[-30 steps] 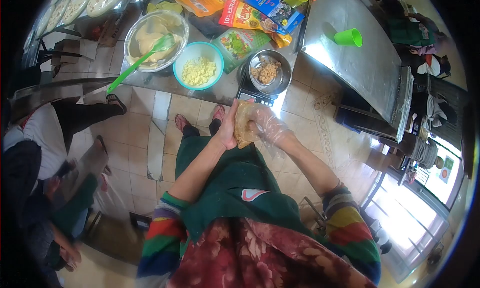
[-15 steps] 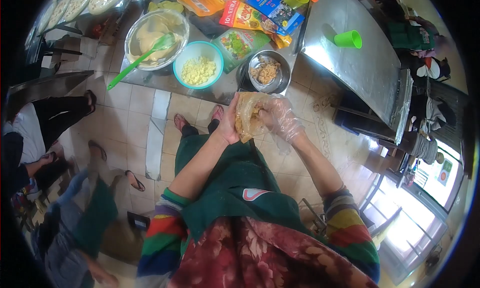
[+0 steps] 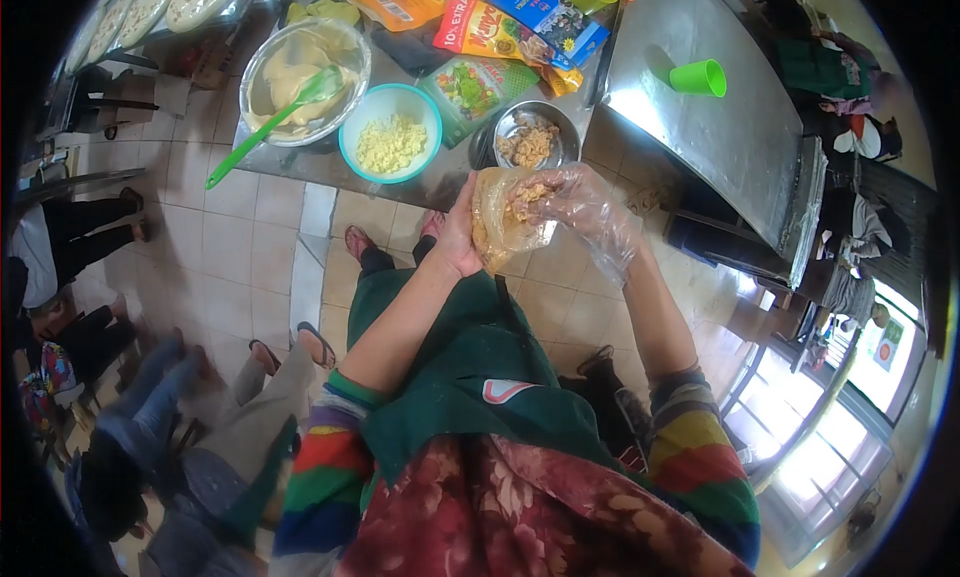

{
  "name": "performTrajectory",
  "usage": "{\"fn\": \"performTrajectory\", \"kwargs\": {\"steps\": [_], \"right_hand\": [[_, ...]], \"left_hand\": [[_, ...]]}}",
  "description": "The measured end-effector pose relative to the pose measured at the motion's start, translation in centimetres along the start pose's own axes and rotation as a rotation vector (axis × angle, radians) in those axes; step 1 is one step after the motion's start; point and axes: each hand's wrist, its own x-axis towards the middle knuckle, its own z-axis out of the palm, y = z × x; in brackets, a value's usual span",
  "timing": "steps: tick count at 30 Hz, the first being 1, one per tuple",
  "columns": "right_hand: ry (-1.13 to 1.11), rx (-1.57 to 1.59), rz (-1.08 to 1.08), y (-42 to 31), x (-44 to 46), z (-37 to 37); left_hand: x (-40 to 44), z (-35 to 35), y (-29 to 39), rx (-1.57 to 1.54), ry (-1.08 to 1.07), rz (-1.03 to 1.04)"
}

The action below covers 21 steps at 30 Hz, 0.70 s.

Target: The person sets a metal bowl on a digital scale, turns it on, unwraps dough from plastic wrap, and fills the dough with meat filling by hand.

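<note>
In the head view, both forearms were stretched forward from striped sleeves, with the hands brought together just short of the surface [image 3: 312, 161]. A clear plastic bag [image 3: 500, 239] was held between them, its thin film wrinkled and glossy. Its left side was gripped by the bare left hand [image 3: 460, 235], which was wrapped along the edge. The right hand [image 3: 575, 199] was covered by a loose, creased transparent glove [image 3: 618, 245]; its fingers were curled against a crumbly tan clump [image 3: 530, 197] at the bag, though whether this was grasped or merely pressed could not be told.

Just beyond the hands, a round metal bowl [image 3: 571, 145] was partly filled with coarse tan crumbs [image 3: 527, 144]. Ahead and leftward, pale yellow shreds [image 3: 390, 145] were heaped in a turquoise-rimmed bowl [image 3: 437, 137]. Farther left, a smooth beige mixture [image 3: 283, 85] was held in a wide bowl [image 3: 247, 102], with a green spatula [image 3: 262, 137] laid across its rim.
</note>
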Motion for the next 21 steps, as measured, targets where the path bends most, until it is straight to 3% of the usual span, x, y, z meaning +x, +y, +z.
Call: {"fn": "performTrajectory", "kwargs": {"steps": [7,10,13,17,21], "right_hand": [[-0.064,0.214,-0.01,-1.4,0.8,-2.9],[0.027,0.005,0.022,-1.5,2.0,-4.4],[0.068,-0.422,0.107,0.4,4.4,-5.9],[0.2,-0.891,-0.097,3.3,7.3,-5.4],[0.308,-1.057,-0.25,3.3,8.2,-4.3]], "left_hand": [[0.5,-0.3,1.0,-0.011,0.014,0.007],[-0.4,-1.1,1.3,-0.003,0.049,0.005],[-1.7,-2.4,1.5,0.017,0.11,0.024],[-3.8,-3.2,1.7,-0.024,0.212,0.014],[-4.8,-4.5,1.6,-0.074,0.089,0.019]]}}
